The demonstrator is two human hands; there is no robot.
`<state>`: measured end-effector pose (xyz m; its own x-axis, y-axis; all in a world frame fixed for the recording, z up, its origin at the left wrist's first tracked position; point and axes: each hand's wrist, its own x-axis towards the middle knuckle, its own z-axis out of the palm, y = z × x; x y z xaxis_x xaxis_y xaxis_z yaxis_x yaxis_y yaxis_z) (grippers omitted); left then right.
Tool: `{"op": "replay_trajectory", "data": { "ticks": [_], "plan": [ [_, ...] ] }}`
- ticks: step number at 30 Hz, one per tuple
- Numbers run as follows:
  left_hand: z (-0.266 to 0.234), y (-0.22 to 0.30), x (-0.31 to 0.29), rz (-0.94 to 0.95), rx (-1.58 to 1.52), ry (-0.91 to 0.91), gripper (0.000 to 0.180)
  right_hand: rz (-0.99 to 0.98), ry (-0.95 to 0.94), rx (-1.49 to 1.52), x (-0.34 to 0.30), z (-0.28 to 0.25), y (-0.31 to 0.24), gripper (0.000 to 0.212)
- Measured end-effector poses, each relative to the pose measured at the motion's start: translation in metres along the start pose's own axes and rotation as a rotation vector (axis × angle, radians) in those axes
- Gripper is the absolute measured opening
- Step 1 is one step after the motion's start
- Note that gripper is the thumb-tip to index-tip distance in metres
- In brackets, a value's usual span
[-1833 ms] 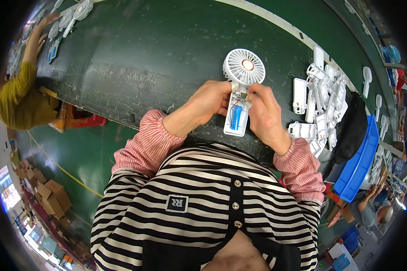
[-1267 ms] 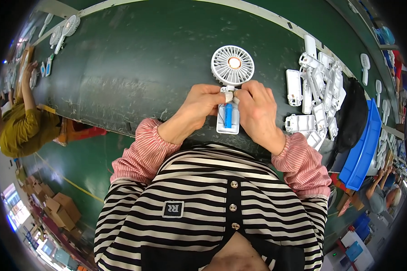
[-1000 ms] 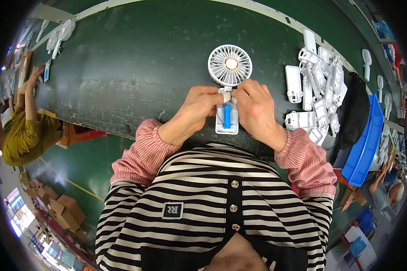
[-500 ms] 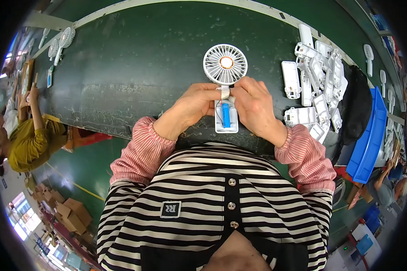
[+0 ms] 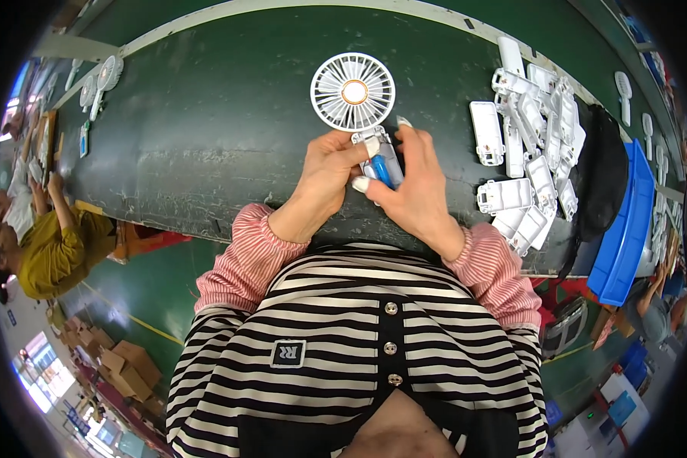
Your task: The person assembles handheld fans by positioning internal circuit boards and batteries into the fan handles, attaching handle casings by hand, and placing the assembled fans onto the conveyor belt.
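- White round-headed plastic handheld fan (image 5: 353, 91): over the dark green worktop (image 5: 206, 137), blue cylindrical battery (image 5: 380, 169) in its open handle (image 5: 391, 162).
- Left hand (image 5: 327, 169): pinching the handle's top.
- Right hand (image 5: 420, 189): around the lower handle; I cannot tell whether gripping.

Two hands (image 5: 324, 177) are shown at one white fan (image 5: 354, 91) fitted with one blue battery (image 5: 381, 169). One blue bin (image 5: 618, 229) and three shirt buttons (image 5: 391, 308) are counted. More than ten white casings (image 5: 540, 181) are heaped; their exact number is hidden by overlap.
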<state>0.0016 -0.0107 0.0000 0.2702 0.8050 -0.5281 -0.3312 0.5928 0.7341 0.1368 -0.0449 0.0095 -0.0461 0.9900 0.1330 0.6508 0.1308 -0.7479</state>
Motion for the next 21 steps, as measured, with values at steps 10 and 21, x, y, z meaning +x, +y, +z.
{"op": "replay_trajectory", "data": {
  "ticks": [10,21],
  "plan": [
    [0.003,0.001,-0.007,0.029,-0.110,0.007,0.015,0.133,0.001,0.328,0.001,0.013,0.018,0.064],
    [-0.007,-0.005,-0.010,0.137,-0.020,-0.031,0.018,0.203,-0.110,0.528,-0.005,-0.002,0.012,0.069]
  ]
}}
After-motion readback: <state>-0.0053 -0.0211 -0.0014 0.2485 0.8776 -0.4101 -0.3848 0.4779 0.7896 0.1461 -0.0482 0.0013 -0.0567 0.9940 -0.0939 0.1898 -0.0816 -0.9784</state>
